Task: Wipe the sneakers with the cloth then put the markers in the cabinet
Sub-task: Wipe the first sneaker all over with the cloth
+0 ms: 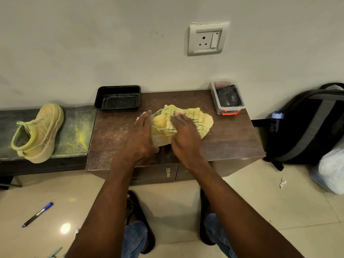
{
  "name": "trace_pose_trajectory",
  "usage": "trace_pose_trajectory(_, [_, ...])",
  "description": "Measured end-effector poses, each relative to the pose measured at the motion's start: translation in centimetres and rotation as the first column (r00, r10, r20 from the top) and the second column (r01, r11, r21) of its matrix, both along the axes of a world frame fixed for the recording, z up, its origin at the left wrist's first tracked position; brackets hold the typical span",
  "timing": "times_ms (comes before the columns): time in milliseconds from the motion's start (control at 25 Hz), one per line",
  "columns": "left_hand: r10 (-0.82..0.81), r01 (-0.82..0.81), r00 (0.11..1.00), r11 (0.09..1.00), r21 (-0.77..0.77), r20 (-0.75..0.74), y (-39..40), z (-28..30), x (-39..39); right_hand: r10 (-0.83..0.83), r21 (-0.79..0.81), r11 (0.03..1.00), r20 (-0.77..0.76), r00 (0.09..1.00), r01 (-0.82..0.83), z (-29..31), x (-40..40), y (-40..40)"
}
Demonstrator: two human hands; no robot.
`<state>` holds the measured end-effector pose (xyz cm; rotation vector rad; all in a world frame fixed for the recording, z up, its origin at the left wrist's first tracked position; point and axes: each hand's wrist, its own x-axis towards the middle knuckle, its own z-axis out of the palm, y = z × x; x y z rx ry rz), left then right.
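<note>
Two hands work one sneaker (pixel 162 127) lying toe-away on the brown surface (pixel 232 138): left hand (pixel 142 135) flat, steadying its side, right hand (pixel 183 135) pressing the cloth (pixel 193 116) flat on top.

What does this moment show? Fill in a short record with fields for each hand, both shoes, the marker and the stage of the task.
left hand: left hand steadies the yellow-dusted sneaker on the brown wooden cabinet top
right hand: right hand presses the yellow checked cloth onto it
other shoe: second dusty sneaker on the dark bench
marker: blue pen-shaped marker on the floor
stage: wiping
</note>
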<state>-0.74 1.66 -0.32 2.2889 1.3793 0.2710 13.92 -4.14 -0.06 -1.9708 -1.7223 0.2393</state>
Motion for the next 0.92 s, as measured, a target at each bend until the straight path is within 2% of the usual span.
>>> trace_pose_trajectory(80, [0.000,0.000,1.000,1.000,-0.013,0.018,0.2,-0.1,-0.2,0.149,0.049,0.988,0.014,0.989,-0.149,0.2,-0.4,0.0])
trace_pose_trajectory(120, [0.010,-0.010,1.000,1.000,-0.028,0.008,0.3,-0.1,-0.3,0.124,0.038,0.991,0.060,0.990,-0.126,0.3,0.5,0.0])
trace_pose_trajectory(200, [0.028,-0.029,1.000,0.998,-0.049,-0.013,0.4,0.1,-0.3,-0.114,-0.016,0.993,0.156,0.981,0.118,0.3,3.4,-0.3])
trace_pose_trajectory(280, [0.026,-0.027,0.999,0.998,-0.052,-0.024,0.3,0.3,-0.1,-0.369,-0.069,0.923,0.119,0.922,0.379,0.1,5.3,-0.7])
trace_pose_trajectory(320, [0.029,-0.030,0.999,0.998,-0.058,-0.026,0.4,0.4,0.0,-0.378,-0.078,0.921,0.069,0.923,0.383,0.1,4.8,-0.8])
trace_pose_trajectory(360, [0.035,-0.036,0.999,0.997,-0.065,-0.026,0.4,0.4,0.0,-0.279,-0.057,0.958,0.042,0.959,0.281,0.2,3.6,-0.8])
trace_pose_trajectory(440, [0.043,-0.045,0.999,0.996,-0.071,-0.022,0.6,0.3,0.1,0.056,-0.022,0.998,0.053,0.997,-0.055,0.0,1.1,-1.2])
trace_pose_trajectory(480, [0.046,-0.047,0.999,0.996,-0.071,-0.019,0.8,0.2,0.0,0.163,-0.002,0.987,0.071,0.984,-0.163,0.0,0.5,-1.4])
trace_pose_trajectory(520, [0.044,-0.045,0.999,0.996,-0.076,-0.016,1.0,0.1,-0.1,0.198,0.013,0.980,0.083,0.977,-0.199,0.1,1.0,-1.4])
trace_pose_trajectory(560, [0.044,-0.045,0.999,0.995,-0.086,-0.010,1.0,0.0,-0.2,0.150,0.018,0.988,0.084,0.985,-0.152,0.1,2.3,-1.2])
trace_pose_trajectory(600, [0.043,-0.043,0.999,0.995,-0.094,-0.005,1.0,-0.1,-0.2,0.022,0.003,1.000,0.051,0.998,-0.023,-0.1,4.2,-1.0])
trace_pose_trajectory(680, [0.035,-0.035,0.999,0.995,-0.096,-0.006,0.9,0.0,-0.1,-0.298,-0.062,0.953,-0.037,0.954,0.296,-0.3,7.1,-0.9])
trace_pose_trajectory(720, [0.033,-0.033,0.999,0.995,-0.097,-0.007,0.8,-0.1,-0.1,-0.344,-0.075,0.938,-0.067,0.936,0.339,-0.2,7.1,-0.9])
trace_pose_trajectory(760, [0.034,-0.034,0.999,0.995,-0.094,-0.007,0.8,-0.1,-0.1,-0.283,-0.058,0.958,-0.062,0.957,0.280,0.1,6.0,-0.8])
trace_pose_trajectory(840, [0.040,-0.041,0.999,0.995,-0.088,-0.012,0.9,-0.1,-0.1,0.023,-0.016,1.000,0.009,1.000,-0.023,0.2,3.4,-1.2])
trace_pose_trajectory(880, [0.044,-0.045,0.999,0.995,-0.090,-0.014,1.0,-0.1,-0.1,0.104,0.009,0.995,0.026,0.994,-0.104,0.2,3.1,-1.3])
trace_pose_trajectory(920, [0.043,-0.044,0.999,0.995,-0.094,-0.014,1.0,-0.2,-0.1,0.095,0.021,0.995,0.025,0.995,-0.096,0.2,3.7,-1.2])
